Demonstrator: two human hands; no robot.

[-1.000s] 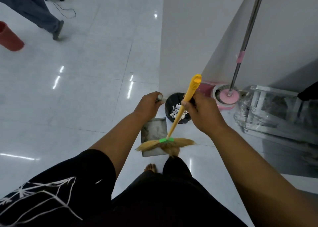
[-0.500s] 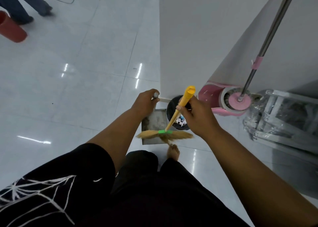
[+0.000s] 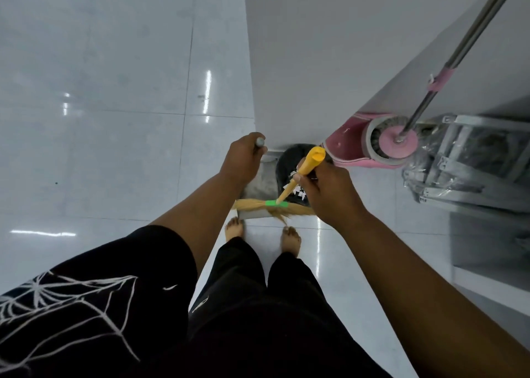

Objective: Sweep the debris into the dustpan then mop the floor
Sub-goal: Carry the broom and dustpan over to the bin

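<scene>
Fingers, right hand: curled tightly round the yellow handle of the broom, gripped just below its top end.
Fingers, left hand: closed round the grey-tipped handle of the dustpan; the fingertips themselves are hidden from the camera.
Broom head: straw bristles bound by a green band, spread across the near edge of the dustpan, just ahead of two bare feet.
Dustpan: a grey metal tray held low over the floor, its pan partly hidden by the left wrist; whether it touches the floor cannot be told.
Bin: a small black bin is seen at the foot of the wall corner, touching or just beside the far right edge of the dustpan; white paper scraps are seen inside it.
Mop: a steel pole with pink fittings leans up to the right, its round pink head seated in the pink bucket against the wall.
Floor: glossy pale tiles with thin grout lines and bright light reflections; one small dark speck is noted toward the left.
Room: a white wall corner projects toward the person; a plastic-wrapped metal frame lies at the right edge.
</scene>
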